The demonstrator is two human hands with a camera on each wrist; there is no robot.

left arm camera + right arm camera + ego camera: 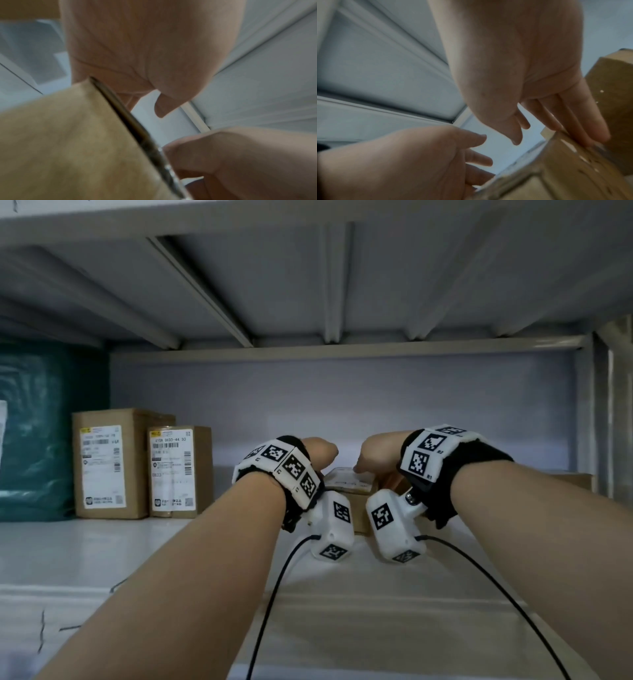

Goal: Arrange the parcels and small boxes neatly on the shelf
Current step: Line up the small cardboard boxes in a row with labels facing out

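Both hands rest relaxed on a small box (349, 486) mid-shelf (102, 549): left hand (317, 455), right hand (375, 453), fingers straight, neither clenched. Best slid squarely toward the two upright boxes (144, 463).

Both my forearms reach forward side by side, bare, each wrist wrapped in a marker band. My left hand (320, 453) and right hand (375, 451) sit close together, knuckles up and nearly meeting. My right fingers (583, 115) run straight, loosely spread; my left fingers (476, 155) are relaxed and apart.
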